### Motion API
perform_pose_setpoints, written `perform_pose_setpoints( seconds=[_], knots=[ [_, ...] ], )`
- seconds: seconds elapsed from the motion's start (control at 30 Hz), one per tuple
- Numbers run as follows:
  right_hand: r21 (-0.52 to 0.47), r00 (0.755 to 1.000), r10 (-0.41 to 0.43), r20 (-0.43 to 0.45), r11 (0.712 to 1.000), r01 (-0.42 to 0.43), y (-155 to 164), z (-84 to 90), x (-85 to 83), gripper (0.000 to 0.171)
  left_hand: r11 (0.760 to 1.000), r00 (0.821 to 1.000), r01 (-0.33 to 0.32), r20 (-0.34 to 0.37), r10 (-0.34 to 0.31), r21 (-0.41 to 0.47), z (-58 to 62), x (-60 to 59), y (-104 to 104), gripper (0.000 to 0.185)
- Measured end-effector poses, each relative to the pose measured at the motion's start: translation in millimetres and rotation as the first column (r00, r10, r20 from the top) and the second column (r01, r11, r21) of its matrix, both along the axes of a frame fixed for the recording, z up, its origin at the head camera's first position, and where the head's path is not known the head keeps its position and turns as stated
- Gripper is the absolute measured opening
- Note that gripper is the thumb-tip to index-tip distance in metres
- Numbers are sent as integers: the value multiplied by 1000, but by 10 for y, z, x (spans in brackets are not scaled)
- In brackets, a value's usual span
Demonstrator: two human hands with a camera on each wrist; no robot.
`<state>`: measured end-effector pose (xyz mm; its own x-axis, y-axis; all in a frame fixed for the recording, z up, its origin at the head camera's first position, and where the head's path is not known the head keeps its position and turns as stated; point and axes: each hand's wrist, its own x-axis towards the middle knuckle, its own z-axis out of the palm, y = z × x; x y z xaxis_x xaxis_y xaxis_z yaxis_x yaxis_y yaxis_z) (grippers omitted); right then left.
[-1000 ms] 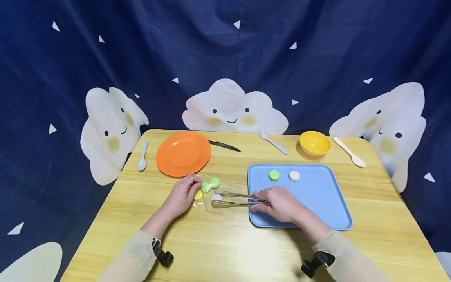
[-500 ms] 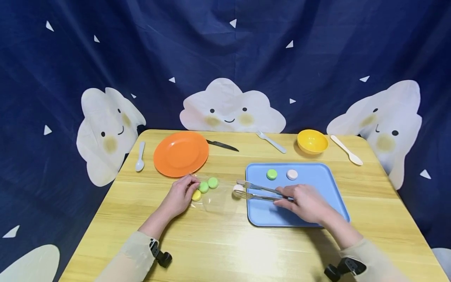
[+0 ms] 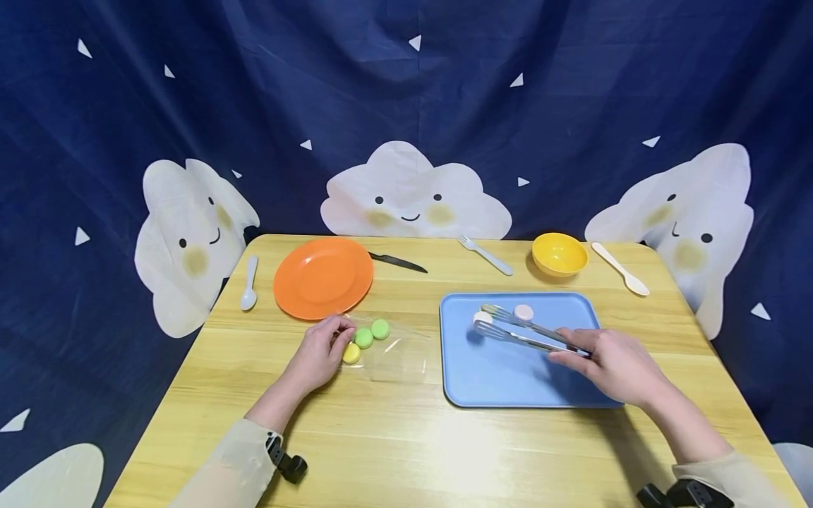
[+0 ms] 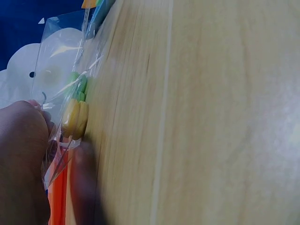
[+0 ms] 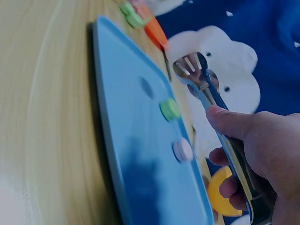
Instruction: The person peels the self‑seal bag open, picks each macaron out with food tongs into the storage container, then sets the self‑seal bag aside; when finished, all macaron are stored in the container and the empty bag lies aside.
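My left hand [image 3: 317, 353] pinches the edge of a clear plastic bag [image 3: 400, 361] lying left of the blue tray [image 3: 470, 384]. Inside the bag sit a yellow macaron [image 3: 351, 353] and two green macarons [image 3: 380, 329]. With my right hand [image 3: 612, 363] I grip metal tongs [image 5: 213, 96] over the tray. Their tips hold a pale pink macaron [image 3: 482, 318] above the tray, where its shadow falls. On the tray lie another pale pink macaron [image 3: 524, 312] and a green macaron [image 5: 169, 109], the green one hidden behind the held macaron in the head view.
Along the back of the table are a light spoon [image 3: 249, 286], an orange plate [image 3: 324, 277], a dark knife [image 3: 399, 262], a grey fork [image 3: 485, 255], a yellow bowl [image 3: 559, 255] and a white spoon [image 3: 620, 269]. A blue cloud-print curtain [image 3: 356, 85] hangs behind.
My right hand has moved right, drawing the tongs and the pink macaron away from the bag to above the tray. My left hand still holds the bag in place.
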<state>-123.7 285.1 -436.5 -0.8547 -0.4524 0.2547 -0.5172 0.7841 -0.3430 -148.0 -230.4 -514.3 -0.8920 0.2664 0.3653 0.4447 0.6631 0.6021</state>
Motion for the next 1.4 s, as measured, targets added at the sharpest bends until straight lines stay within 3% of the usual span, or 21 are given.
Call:
perform_pose_setpoints(
  seconds=[0.3,0.63,1.13,1.4],
  knots=[
    [3,994,-110,-7,994,110,415,2,52,44,1000,1000,5,0,-5,-1,-2,2,-7,3],
    [19,979,-204,22,979,204,735,-86,58,47,1000,1000,1,21,-1,-14,33,4,-9,4],
    [84,968,-240,68,969,234,1043,-283,1,45,1000,1000,2,14,-2,-22,67,7,-4,5],
    [89,961,-251,115,966,241,1059,-284,-3,53,1000,1000,-2,17,2,-27,65,13,0,5]
  ],
)
